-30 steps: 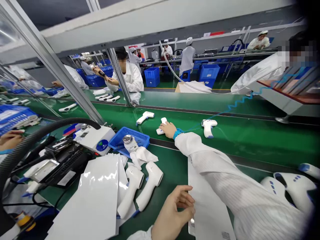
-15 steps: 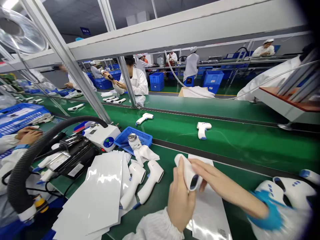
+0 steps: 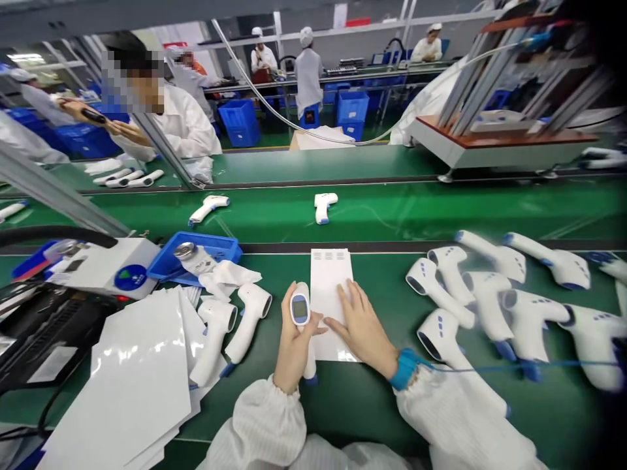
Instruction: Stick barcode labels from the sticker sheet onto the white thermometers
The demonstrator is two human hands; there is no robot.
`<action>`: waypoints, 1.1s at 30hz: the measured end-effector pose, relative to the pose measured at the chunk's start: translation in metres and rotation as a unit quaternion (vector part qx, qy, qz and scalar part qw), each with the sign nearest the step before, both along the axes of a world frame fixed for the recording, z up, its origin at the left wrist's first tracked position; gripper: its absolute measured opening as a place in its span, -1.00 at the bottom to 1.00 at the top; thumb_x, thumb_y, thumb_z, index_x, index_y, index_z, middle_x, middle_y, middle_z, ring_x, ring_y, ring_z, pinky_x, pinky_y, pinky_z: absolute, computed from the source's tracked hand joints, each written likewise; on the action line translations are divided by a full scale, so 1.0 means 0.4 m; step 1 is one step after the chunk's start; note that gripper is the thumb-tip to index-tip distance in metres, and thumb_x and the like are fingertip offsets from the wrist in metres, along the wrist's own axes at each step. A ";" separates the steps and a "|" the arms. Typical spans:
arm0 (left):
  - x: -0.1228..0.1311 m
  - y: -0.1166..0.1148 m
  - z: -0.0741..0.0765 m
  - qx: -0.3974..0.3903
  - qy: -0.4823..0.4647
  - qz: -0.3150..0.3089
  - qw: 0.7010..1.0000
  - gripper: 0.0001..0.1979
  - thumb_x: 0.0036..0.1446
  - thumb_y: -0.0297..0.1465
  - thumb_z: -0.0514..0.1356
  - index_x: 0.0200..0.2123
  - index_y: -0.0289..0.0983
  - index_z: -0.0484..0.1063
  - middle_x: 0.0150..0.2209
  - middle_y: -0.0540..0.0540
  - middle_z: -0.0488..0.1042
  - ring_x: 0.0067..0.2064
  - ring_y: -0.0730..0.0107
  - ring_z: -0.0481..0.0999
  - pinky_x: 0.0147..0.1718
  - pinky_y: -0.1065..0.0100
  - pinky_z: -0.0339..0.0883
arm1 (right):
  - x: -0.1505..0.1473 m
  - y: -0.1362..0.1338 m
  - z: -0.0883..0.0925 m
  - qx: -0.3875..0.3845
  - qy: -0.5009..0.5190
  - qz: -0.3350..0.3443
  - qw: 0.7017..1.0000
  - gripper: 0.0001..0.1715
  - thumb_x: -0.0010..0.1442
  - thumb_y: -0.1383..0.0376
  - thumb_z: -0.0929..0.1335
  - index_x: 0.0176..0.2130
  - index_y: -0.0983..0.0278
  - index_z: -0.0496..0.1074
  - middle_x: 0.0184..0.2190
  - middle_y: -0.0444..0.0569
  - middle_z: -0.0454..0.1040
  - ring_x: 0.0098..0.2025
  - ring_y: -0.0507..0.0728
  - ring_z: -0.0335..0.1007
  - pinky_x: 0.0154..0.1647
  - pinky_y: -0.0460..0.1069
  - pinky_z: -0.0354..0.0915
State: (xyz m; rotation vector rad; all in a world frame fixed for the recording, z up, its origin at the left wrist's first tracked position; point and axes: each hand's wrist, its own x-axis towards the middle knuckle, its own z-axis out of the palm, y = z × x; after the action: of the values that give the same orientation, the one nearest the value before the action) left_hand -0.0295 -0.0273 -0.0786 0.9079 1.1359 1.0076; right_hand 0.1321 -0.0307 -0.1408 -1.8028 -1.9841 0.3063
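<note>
My left hand (image 3: 290, 356) is wrapped round a white infrared thermometer (image 3: 300, 305), its small grey screen turned toward me. The blue-tipped handle hangs below my fingers. Beside it, a narrow white label sheet (image 3: 327, 277) lies on the bench, with rows of small printed marks at its far end. On this sheet rests my right hand (image 3: 365, 326), fingers spread, wearing a blue wrist strap (image 3: 405, 369). Two more thermometers lie to the left, the nearer-to-me one (image 3: 249, 320) resting close to a stack of glossy white sheets (image 3: 142, 359).
Several thermometers (image 3: 484, 300) lie grouped at the right. A blue tray (image 3: 220, 248) with a bottle and tissue stands at the back left, near a white device box (image 3: 110, 261). Beyond runs a green conveyor belt (image 3: 274, 215) carrying thermometers. A co-worker (image 3: 181, 124) sits across it.
The view has swung right and levelled. My right hand has left the thermometer and come down on the label sheet. In my left hand the thermometer has turned, so its screen now shows.
</note>
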 end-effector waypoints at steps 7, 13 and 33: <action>0.015 -0.019 -0.032 -0.039 -0.044 -0.086 0.995 -0.30 0.22 -0.29 0.20 0.32 -0.01 -0.08 -0.19 -0.01 0.38 0.00 0.27 0.49 0.00 0.13 0.46 | 0.064 -0.088 0.050 -0.022 0.119 -0.022 0.992 -0.81 0.29 0.24 0.30 -0.16 0.19 0.49 -0.05 0.07 0.46 0.01 0.29 0.40 0.02 0.25 0.38; 0.040 -0.026 -0.059 -0.026 -0.018 -0.101 0.994 -0.34 0.25 -0.32 0.15 0.32 0.03 -0.08 -0.12 -0.01 0.37 -0.49 0.61 0.30 -0.51 0.47 0.34 | 0.055 -0.116 0.021 -0.040 0.161 -0.046 0.985 -0.82 0.28 0.24 0.34 -0.19 0.19 0.54 -0.13 0.04 0.51 -0.06 0.26 0.42 -0.04 0.21 0.37; 0.053 -0.012 -0.083 0.017 0.042 -0.082 0.996 -0.30 0.17 -0.32 0.18 0.34 -0.07 0.02 0.04 -0.15 0.41 -0.21 0.27 0.51 -0.22 0.23 0.44 | 0.062 -0.096 0.174 -0.180 0.230 0.168 0.941 -0.81 0.12 0.51 0.32 -0.40 0.23 0.36 -0.35 -0.15 0.49 -0.30 0.06 0.38 -0.23 0.00 0.25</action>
State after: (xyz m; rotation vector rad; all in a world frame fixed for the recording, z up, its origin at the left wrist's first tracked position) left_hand -0.0084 -0.0319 -0.1119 1.0620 1.0982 0.8633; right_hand 0.1568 -0.0691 -0.0711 -1.3908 -1.9606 1.1532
